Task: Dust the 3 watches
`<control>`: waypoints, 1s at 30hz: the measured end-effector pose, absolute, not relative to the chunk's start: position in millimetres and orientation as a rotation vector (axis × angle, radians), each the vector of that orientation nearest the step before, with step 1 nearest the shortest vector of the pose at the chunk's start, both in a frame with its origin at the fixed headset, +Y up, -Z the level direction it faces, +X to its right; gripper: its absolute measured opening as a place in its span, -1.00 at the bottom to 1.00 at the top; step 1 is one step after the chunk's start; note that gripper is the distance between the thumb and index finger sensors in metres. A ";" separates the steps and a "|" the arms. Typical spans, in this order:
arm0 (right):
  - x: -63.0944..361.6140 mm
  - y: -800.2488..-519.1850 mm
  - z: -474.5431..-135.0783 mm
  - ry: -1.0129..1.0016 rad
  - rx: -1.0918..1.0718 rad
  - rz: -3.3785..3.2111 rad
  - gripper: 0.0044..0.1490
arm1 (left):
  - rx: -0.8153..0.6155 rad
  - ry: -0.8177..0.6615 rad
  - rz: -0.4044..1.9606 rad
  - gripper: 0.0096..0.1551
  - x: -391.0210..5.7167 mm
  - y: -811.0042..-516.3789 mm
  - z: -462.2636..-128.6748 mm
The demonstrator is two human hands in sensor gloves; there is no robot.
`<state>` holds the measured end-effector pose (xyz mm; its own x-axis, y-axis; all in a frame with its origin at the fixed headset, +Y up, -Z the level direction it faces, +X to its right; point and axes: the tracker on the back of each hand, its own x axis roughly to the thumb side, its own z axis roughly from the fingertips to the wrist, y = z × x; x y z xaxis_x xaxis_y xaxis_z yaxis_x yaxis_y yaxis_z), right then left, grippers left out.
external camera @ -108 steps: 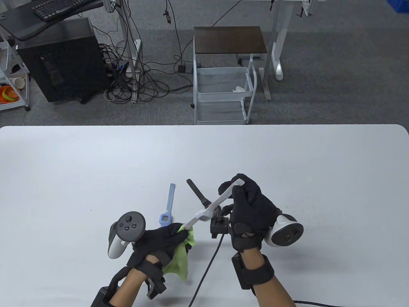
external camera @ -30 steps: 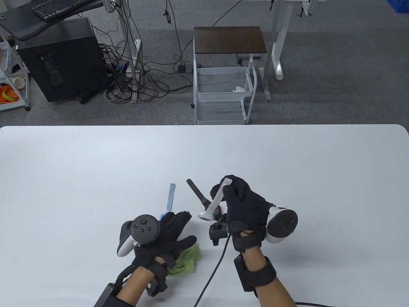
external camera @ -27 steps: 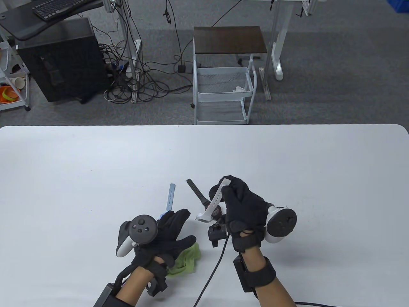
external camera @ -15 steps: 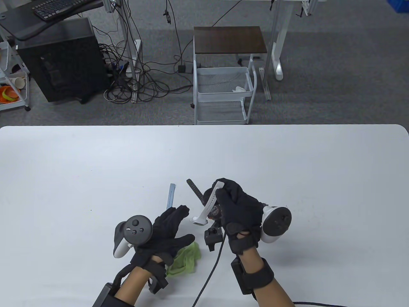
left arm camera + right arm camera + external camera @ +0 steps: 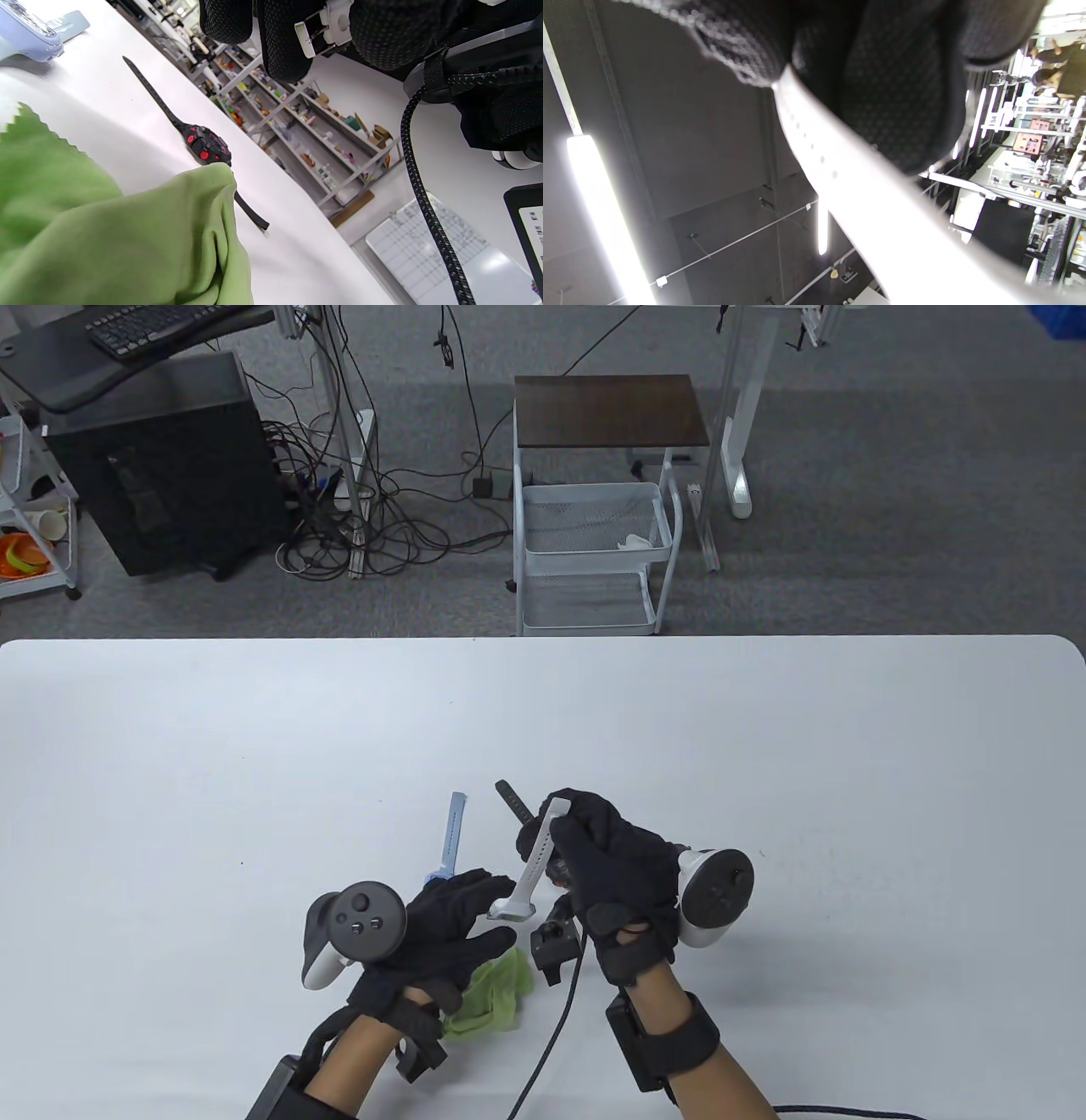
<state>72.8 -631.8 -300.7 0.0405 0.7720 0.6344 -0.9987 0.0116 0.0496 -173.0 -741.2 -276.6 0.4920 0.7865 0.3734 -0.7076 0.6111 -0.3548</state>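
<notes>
Right hand (image 5: 615,869) grip pinches white watch (image 5: 528,869) | left hand (image 5: 441,929) fingers spread, holding nothing | table (image 5: 848,772) far half bare

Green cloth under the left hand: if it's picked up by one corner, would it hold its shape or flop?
The green cloth would probably flop: it lies bunched in soft folds beneath the left hand. It looks thin and likely light. Its zigzag edge, seen in the left wrist view, suggests fabric that grips rather than slides.

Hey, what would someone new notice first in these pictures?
Probably the white watch, held up by its strap in the right hand near the table's front edge. Next, the bright green cloth under the left hand, with the light blue watch and black watch lying just beyond.
</notes>
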 end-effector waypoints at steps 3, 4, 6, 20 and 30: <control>72.4 -632.1 -300.7 -0.501 0.571 1.478 -0.51 | -0.160 -0.540 0.903 -0.42 -172.5 -741.1 -276.3; 72.5 -632.0 -300.8 -0.501 0.568 1.477 -0.50 | -0.159 -0.540 0.901 -0.44 -172.6 -741.4 -276.6; 73.6 -632.2 -301.4 -0.502 0.560 1.471 -0.50 | -0.165 -0.542 0.900 -0.46 -172.7 -741.8 -276.8; 89.6 -631.7 -304.2 -0.598 0.499 1.437 -0.50 | -0.169 -0.558 0.998 -0.51 -175.5 -739.3 -276.4; 105.3 -628.7 -305.4 -0.682 0.447 1.380 -0.46 | -0.094 -0.509 1.185 -0.51 -198.1 -728.1 -277.5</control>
